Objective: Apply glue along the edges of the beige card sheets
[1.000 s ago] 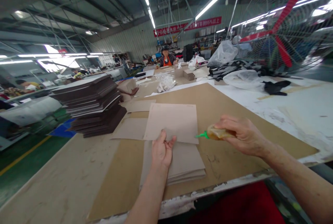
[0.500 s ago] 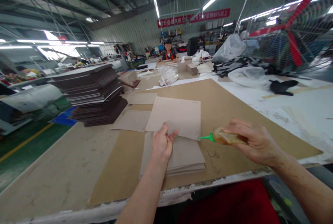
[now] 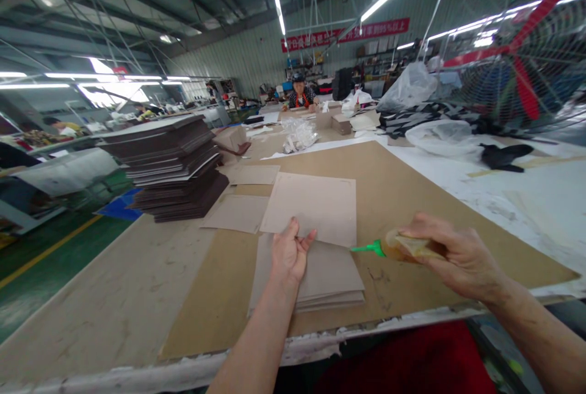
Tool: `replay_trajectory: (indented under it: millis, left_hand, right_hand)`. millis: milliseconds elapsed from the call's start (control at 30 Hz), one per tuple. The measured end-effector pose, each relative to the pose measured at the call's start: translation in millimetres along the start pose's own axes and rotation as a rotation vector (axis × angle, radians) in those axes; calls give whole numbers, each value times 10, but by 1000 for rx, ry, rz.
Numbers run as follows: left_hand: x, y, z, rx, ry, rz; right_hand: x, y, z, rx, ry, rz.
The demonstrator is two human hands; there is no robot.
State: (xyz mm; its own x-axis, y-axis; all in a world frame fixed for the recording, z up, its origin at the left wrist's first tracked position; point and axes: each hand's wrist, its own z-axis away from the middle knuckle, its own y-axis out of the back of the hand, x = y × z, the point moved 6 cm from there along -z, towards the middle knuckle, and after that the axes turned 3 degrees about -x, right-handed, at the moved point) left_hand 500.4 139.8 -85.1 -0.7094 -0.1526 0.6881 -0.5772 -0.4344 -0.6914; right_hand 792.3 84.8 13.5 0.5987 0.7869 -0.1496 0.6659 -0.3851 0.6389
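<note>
My left hand (image 3: 292, 252) grips the near edge of a beige sheet (image 3: 315, 202), thumb on top and the other fingers partly hidden beneath it. Under and nearer to me lies a short stack of similar sheets (image 3: 332, 275). My right hand (image 3: 451, 254) is wrapped around a squeeze bottle (image 3: 407, 246) of amber glue, tipped on its side. Its green nozzle points left, with the tip close to the held sheet's near right corner; whether it touches I cannot tell. Two more beige pieces (image 3: 238, 212) lie to the left of the held sheet.
A tall stack of dark brown sheets (image 3: 178, 168) stands on the left. Crumpled clear plastic (image 3: 298, 135) lies ahead, and a person (image 3: 300, 95) sits at the far end. On the right are a plastic bag (image 3: 442, 135), black cloth (image 3: 506, 156) and a large fan (image 3: 522, 49).
The view has shifted slightly, moving the scene a little to the right. The bottle's tip sits slightly lower relative to the sheet's corner. Both hands keep their holds.
</note>
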Motion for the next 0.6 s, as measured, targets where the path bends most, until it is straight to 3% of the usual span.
replay_trajectory:
  millis: [167, 333, 467, 600]
  left_hand:
    - [4, -5, 15, 0, 20, -16]
    - [11, -13, 29, 4, 22, -7]
    - [11, -15, 31, -9, 26, 4]
    - [-5, 0, 30, -35, 23, 17]
  right_hand:
    - [78, 33, -65, 79, -72, 8]
    - [-20, -42, -73, 0, 27, 23]
    - [-25, -19, -52, 52, -4, 48]
    - [-17, -57, -53, 9, 14, 31]
